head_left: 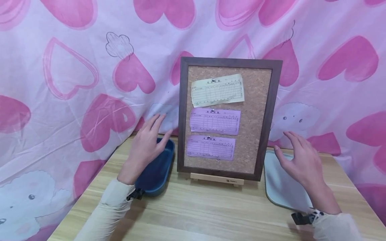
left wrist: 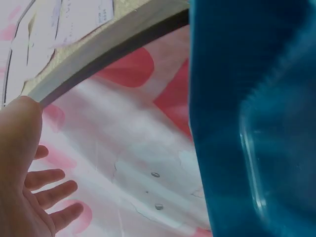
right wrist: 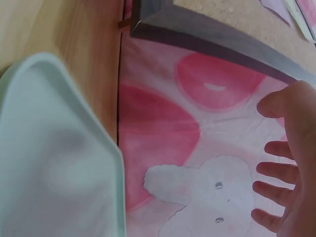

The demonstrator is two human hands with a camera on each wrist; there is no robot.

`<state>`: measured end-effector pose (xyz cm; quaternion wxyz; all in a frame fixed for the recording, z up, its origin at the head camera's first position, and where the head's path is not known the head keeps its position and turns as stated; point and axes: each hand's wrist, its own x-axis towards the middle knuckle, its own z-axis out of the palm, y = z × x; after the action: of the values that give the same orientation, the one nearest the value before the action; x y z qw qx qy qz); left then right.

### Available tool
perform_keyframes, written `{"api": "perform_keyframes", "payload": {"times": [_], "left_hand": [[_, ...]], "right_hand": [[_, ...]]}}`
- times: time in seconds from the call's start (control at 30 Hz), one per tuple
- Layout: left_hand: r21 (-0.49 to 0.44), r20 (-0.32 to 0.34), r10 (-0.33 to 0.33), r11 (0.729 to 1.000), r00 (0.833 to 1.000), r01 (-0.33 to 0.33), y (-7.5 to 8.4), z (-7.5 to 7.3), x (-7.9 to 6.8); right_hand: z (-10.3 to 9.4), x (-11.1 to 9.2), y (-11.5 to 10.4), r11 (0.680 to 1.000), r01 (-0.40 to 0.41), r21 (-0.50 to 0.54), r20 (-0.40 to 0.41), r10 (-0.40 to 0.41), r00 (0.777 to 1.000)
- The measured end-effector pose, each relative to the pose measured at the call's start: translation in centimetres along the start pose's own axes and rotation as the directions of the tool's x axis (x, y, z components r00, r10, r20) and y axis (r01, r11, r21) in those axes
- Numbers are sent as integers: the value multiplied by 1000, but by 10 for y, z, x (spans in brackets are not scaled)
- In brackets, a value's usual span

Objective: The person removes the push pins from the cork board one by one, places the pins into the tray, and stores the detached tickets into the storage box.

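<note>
A framed cork board [head_left: 253, 117] leans on a small wooden stand [head_left: 217, 179] in the middle of the table. Pinned on it, one above another, are a pale yellow receipt slip [head_left: 217, 91] and two purple slips, an upper one [head_left: 215, 122] and a lower one [head_left: 211, 148]. My left hand [head_left: 147, 142] hovers left of the board above a dark blue tray [head_left: 156, 174], holding nothing. On the board's other side my right hand [head_left: 303, 160] is raised over a pale green tray [head_left: 278, 184], its fingers spread and holding nothing. Both hands appear apart from the frame.
The wooden table [head_left: 193, 214] carries the board and both trays. Behind it hangs a pink cloth [head_left: 205, 30] printed with hearts and white cartoon animals. Each wrist wears a dark strap with a camera; the right one [head_left: 301, 218] sits close over the table.
</note>
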<state>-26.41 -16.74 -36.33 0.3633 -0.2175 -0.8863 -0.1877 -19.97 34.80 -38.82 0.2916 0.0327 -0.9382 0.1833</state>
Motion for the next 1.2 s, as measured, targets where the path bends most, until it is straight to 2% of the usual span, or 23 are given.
{"api": "perform_keyframes", "payload": {"times": [0.23, 0.47, 0.7, 0.8, 0.97, 1.2], "left_hand": [[-61, 9, 11, 998, 1000, -10, 12, 3, 8], [-121, -7, 30, 992, 1000, -30, 21, 8, 16], [-168, -57, 43, 984, 997, -52, 30, 12, 22], [-191, -54, 42, 980, 998, -51, 33, 15, 25], [-225, -54, 35, 973, 998, -46, 39, 18, 34], [-280, -113, 8, 959, 994, -40, 46, 21, 51]], "right_hand": [[-3, 5, -20, 996, 28, 81, -102, -20, 995], [-4, 11, -37, 983, 111, 145, -186, -83, 979], [-4, 19, -52, 974, 136, 181, -196, -99, 976], [-1, 23, -56, 963, 181, 198, -239, -132, 962], [1, 31, -65, 942, 263, 207, -325, -187, 927], [3, 40, -83, 924, 321, 206, -336, -242, 910]]}}
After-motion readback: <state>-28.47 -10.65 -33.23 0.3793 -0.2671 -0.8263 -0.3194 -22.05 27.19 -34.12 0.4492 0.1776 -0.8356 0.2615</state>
